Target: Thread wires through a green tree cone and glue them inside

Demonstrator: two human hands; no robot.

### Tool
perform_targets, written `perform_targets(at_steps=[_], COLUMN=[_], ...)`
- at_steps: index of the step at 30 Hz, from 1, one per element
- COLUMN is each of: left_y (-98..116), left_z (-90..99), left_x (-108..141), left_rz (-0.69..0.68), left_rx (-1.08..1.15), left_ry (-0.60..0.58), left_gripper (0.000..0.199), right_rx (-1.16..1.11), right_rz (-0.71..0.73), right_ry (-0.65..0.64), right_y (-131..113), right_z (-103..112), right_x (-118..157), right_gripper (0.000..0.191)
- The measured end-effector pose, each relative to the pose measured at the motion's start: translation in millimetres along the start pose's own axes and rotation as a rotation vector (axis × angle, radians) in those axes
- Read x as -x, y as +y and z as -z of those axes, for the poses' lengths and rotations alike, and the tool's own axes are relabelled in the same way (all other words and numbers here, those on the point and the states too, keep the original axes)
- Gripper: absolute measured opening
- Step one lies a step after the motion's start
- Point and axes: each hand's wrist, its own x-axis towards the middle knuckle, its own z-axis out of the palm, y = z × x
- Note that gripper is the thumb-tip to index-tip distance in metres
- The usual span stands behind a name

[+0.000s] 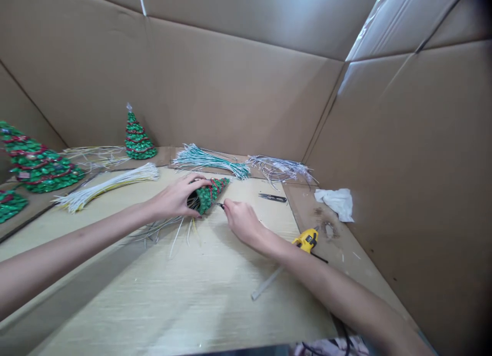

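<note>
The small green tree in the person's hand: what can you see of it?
This small cone-shaped tree is covered in glossy green pieces, banded with red. It lies tilted, tip pointing right, held off the surface. The person's left hand grips its wide end, where loose pale wires trail out. A dark pointed tool, held in the right hand, sits very close to its side.

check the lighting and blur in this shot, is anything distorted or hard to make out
In the head view, glare whitens the top of the cardboard wall at upper right; the wide lens bows the walls and stretches the forearms toward the bottom corners; a soft shadow falls beside the left hand on the pale board; the right hand stays legible, while the board's near edge blurs.
</note>
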Motion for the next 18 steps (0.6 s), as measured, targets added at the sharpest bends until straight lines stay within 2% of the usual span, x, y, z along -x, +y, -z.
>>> perform_targets(at_steps=[6,9,13,15,18], left_y=[2.8,4.7,5.0,4.4,3.1], left_z=[1.4,1.0,-0.5,-1.0,-0.5], left_x=[2.1,2.8,4.4,4.6,3.4], left_rz=[0.014,0.028,0.052,0.048,0.026], left_rx=[-0.026,-0.008,-0.005,-0.003,-0.004], left_ry=[0.001,-0.008,0.010,0.013,0.001], left_gripper=[0.081,0.080,0.081,0.082,0.082], right_rx=[-0.235,-0.339,-0.409,-0.409,-0.373], right_rz=[-0.052,-0.072,-0.074,-0.062,-0.036], right_ry=[-0.025,-0.112,-0.219,-0.220,-0.136], right_y=[5.2,11.6,18.8,18.8,13.4], right_z=[-8.5,-15.0,-23.5,-23.3,-16.7], right_x=[-4.7,-12.8,-19.2,-18.2,-12.1], right_gripper=[0.029,0.023,0.030,0.027,0.026])
